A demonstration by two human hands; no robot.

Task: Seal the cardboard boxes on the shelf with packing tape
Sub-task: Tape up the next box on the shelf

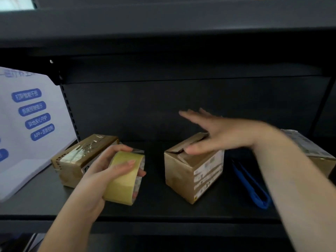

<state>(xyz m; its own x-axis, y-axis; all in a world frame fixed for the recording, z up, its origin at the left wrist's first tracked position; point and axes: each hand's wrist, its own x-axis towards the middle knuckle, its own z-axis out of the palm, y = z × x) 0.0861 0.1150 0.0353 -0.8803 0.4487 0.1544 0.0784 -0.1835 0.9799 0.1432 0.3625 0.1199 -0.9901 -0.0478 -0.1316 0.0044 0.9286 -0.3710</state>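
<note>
My left hand (105,170) grips a yellow roll of packing tape (123,179) above the dark shelf (154,206), just in front of a cardboard box (72,160) whose top is covered with clear tape. In the middle stands a second cardboard box (194,171) with its top flaps loosely closed. My right hand (214,135) hovers flat over that box with fingers spread, the thumb touching the flaps. A third box (312,153) with a label sits at the far right, partly hidden by my right forearm.
A blue-handled tool (252,188) lies on the shelf right of the middle box. A white sign with blue labels (31,124) leans at the left. The upper shelf (163,33) overhangs close above. The shelf's front edge runs along the bottom.
</note>
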